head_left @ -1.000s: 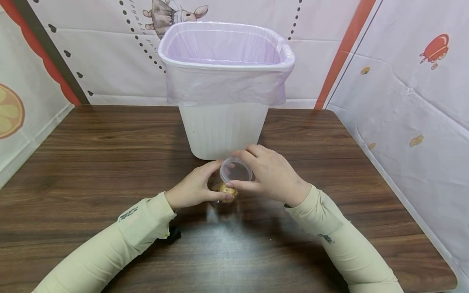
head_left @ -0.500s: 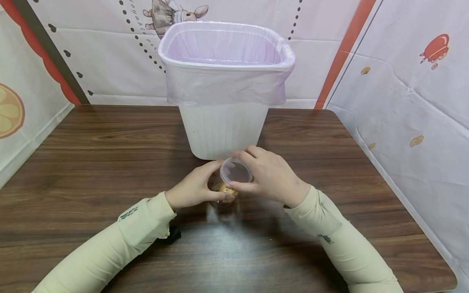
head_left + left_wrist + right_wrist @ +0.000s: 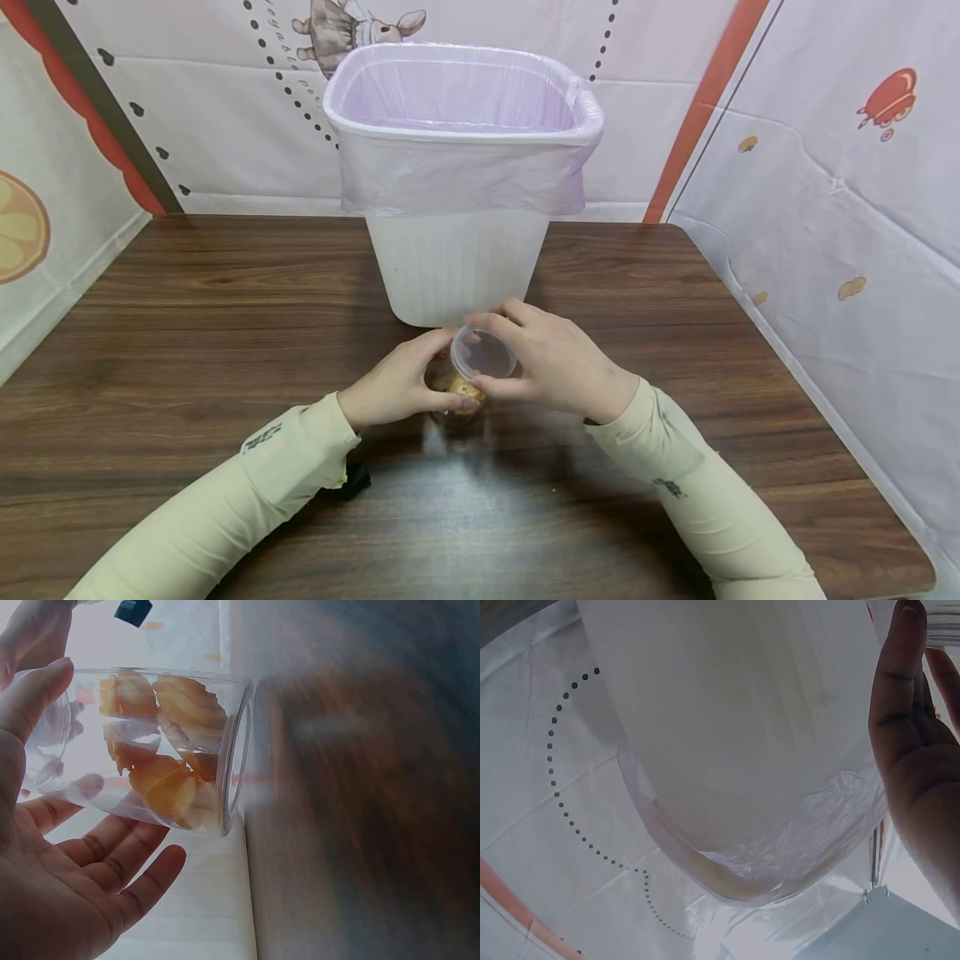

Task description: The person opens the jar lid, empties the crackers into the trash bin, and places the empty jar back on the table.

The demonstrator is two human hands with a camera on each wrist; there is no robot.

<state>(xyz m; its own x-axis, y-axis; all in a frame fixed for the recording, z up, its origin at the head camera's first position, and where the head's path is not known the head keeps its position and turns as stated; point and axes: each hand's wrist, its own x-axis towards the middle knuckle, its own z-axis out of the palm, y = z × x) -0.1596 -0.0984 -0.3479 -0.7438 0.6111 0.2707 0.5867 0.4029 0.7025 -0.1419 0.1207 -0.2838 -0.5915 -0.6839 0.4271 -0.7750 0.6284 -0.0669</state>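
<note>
Left hand (image 3: 393, 381) holds the jar (image 3: 161, 746), right hand (image 3: 558, 358) its lid (image 3: 486, 352) just above; uneven force could tip the jar.

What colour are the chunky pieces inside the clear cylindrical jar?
The chunky pieces are golden to orange-brown, best seen in the left wrist view.

Sideways lettering (image 3: 287, 47) on the backdrop (image 3: 495, 21) reads "oyable po".

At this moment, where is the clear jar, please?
In the head view, the clear jar is central, between the left hand and right hand, in front of the white bin.
</note>
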